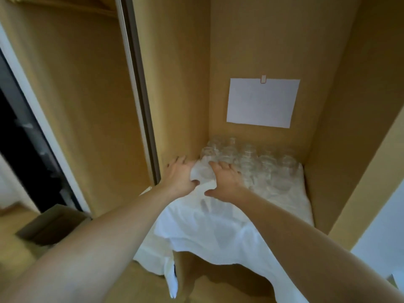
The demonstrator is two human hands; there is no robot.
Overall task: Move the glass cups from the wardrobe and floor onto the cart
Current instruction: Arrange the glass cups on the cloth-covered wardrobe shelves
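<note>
Both spread wide, holding nothing: left hand [179,174] reaching flat toward the shelf's back left corner, right hand [225,181] just beside it, fingers touching or nearly touching the nearest glass cups [251,165].

Draped loose over the shelf's front edge and hanging down: a white cloth [218,232], creased under the palms. Likely trouble: dragging that cloth pulls the whole cluster along, tipping cups into one another or off the front edge. Clear glass on white, blurred too, so easy to misjudge a rim and knock a neighbour.

Packed close at the shelf's back edge, touching one another, apparently empty. Lower left on the floor, a cardboard box [50,224], contents unseen. Cart not in view.

Pinned on the wardrobe [185,84] back wall, a blank paper sheet [262,103].
</note>
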